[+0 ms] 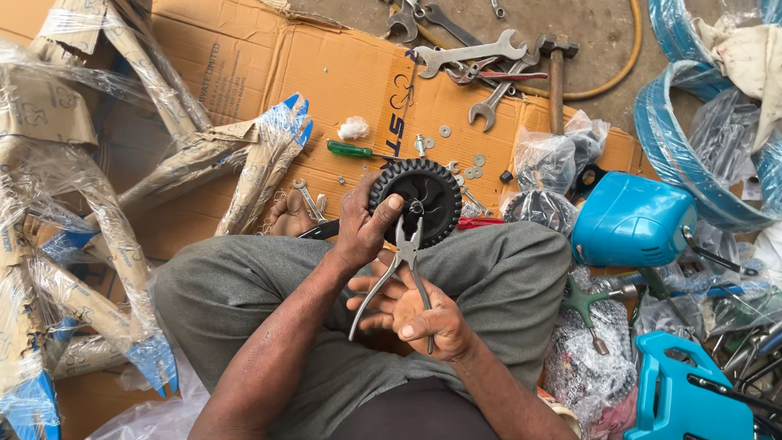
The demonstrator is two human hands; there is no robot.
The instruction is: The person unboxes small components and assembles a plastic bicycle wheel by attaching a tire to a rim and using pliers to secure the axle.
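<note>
A small black plastic wheel (430, 192) with a ribbed tyre stands on edge over my knees. My left hand (364, 224) grips its near rim, thumb across the tyre. My right hand (417, 314) holds metal pliers (403, 265) by the handles, palm up. The plier jaws point up and meet the wheel's hub. I sit cross-legged in grey trousers (505, 277) on flattened cardboard (326, 73).
Spanners (468, 55) and a hammer (556, 73) lie at the top. A green screwdriver (350, 149), washers and bolts are scattered near the wheel. Wrapped bicycle frame parts (90, 204) fill the left. Blue plastic parts (631, 220), blue rims (676, 138) and bagged pieces crowd the right.
</note>
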